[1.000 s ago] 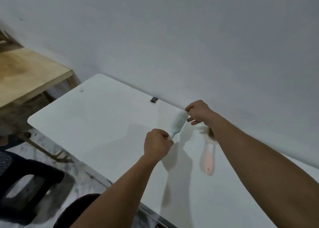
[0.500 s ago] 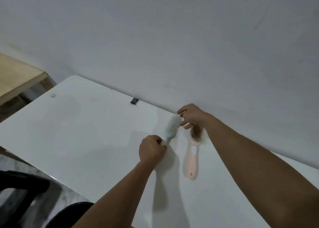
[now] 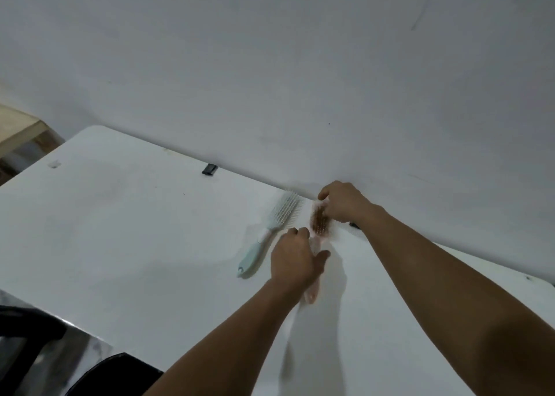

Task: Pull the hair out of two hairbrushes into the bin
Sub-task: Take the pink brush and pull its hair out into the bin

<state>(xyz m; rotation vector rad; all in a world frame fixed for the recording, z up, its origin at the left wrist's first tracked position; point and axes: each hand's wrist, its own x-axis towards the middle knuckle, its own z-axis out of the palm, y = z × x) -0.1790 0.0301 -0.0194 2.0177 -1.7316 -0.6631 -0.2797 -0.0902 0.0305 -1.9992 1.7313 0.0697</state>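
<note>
A pale blue hairbrush point(image 3: 268, 232) lies on the white table point(image 3: 126, 233), bristles to the right, with no hair visible in it. Just to its right lies a pink hairbrush point(image 3: 319, 225) with a clump of brown hair in its bristles. My left hand point(image 3: 295, 260) covers the pink brush's handle and is closing around it. My right hand point(image 3: 342, 202) rests at the far end of the pink brush's head, fingers touching it. No bin is in view.
The table stands against a white wall. A small black clip point(image 3: 209, 169) lies at the table's far edge. A wooden surface point(image 3: 18, 128) sits at far left. A dark chair point(image 3: 27, 335) is below the table's near edge.
My left hand put the blue brush down on the table and moved right onto the pink brush's handle. My right hand shifted from the blue brush's head to the pink one's.
</note>
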